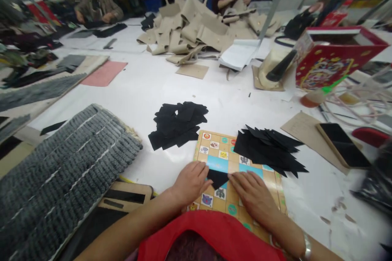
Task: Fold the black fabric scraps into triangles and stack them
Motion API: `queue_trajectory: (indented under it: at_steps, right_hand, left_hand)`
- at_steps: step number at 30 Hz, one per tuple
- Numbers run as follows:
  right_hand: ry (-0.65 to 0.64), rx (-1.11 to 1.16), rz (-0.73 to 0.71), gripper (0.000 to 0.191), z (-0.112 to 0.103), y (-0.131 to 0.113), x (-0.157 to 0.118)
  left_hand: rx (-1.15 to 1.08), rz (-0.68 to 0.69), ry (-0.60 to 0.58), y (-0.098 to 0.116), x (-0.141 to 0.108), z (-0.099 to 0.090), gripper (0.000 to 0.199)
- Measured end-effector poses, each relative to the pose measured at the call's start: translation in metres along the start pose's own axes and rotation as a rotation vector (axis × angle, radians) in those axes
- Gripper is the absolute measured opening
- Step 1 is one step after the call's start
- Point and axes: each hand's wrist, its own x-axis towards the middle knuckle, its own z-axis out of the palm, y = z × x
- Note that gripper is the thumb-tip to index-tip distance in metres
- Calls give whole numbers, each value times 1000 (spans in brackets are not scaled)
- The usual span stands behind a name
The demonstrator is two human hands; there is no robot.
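Note:
A small folded black fabric piece (217, 178) lies on a printed game board (223, 204) with animal pictures, directly in front of me. My left hand (192, 182) is closed at the piece's left end, its fingers above and its thumb below. From the other side, my right hand (255, 193) lies flat with its fingers stretched out, the fingertips touching the piece's right corner. On the board's right edge rests a stack of pointed black fabric pieces (268, 147). Beyond the board's upper left corner is a second heap of black pieces (180, 120).
Grey ribbed fabric (70, 171) lies at the left. Tan pieces (196, 24) are heaped at the back, where two people work. On the right are a phone (343, 144) on cardboard, a red box (339, 57) and a glue bottle (314, 98).

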Motion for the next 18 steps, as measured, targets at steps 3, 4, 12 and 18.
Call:
queue_trajectory:
  at_steps: [3,4,12,18]
  right_hand:
    - [75,-172,206,35,-12,39,2]
    - [100,-196,272,34,-16,46,3]
    - [70,80,164,28,10,11,17]
    - [61,-118,376,29,16,42,31]
  left_hand:
    - [125,-219,21,-41,10,-10,29]
    - [164,-295,-4,-54,14,-11,29]
    - [157,-474,-169,-108,40,0,23]
    - [110,-507,-191,-99,26,-12,20]
